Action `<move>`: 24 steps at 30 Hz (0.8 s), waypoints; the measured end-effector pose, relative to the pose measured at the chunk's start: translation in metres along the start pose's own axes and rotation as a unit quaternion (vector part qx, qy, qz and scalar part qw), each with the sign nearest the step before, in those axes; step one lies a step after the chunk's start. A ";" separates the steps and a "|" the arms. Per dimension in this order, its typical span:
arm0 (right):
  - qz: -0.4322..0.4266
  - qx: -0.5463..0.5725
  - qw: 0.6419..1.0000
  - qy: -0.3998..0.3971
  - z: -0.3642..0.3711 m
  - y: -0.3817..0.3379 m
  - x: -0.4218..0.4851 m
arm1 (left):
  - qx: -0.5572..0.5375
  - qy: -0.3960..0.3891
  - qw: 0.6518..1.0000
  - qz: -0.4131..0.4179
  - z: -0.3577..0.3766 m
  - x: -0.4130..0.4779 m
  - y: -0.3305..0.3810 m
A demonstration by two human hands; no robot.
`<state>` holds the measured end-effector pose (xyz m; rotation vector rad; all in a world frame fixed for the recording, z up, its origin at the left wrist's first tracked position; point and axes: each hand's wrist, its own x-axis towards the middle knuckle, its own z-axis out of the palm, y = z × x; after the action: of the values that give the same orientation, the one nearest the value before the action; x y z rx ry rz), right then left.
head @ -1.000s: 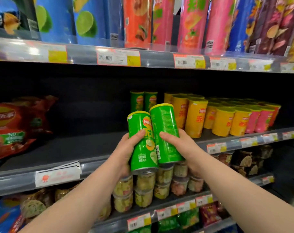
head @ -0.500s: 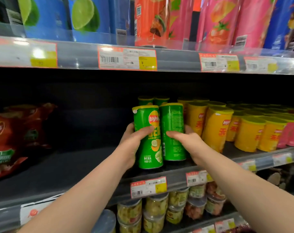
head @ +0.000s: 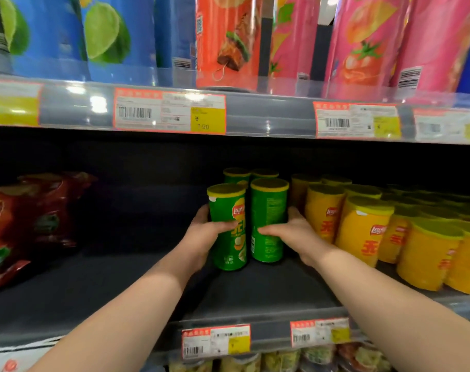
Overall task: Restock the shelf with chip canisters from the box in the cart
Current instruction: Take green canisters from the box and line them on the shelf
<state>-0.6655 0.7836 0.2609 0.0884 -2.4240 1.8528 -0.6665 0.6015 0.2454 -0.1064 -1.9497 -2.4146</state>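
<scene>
The two green cans, left [head: 226, 208] and right [head: 268, 205], now stand upright and side by side well back on the shelf [head: 255, 291]. A second ago they were tilted in the air in front of its edge, and half a second ago they were just crossing the lip. They sit directly in front of the two rear green cans [head: 237, 174], forming a second row. That suggests this pair is as good as placed and only needs letting go.

The left hand [head: 201, 237] grips the left can, its fingers [head: 202, 215] curled round the far side and the thumb across the front. The right hand [head: 295, 234] holds the right can the same way. Both forearms reach straight in over the shelf edge. Yellow cans [head: 362, 237] stand just to the right, and red bags [head: 27, 224] lie well apart on the left.
</scene>
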 end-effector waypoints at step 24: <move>-0.265 -0.537 0.797 -0.080 0.000 -0.074 0.039 | 0.342 -0.007 0.939 -0.024 0.004 0.013 -0.022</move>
<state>-0.6970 0.7642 0.3360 0.7409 -2.7419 0.1229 -0.6808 0.6101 0.2253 -0.0507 -2.6810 -1.6140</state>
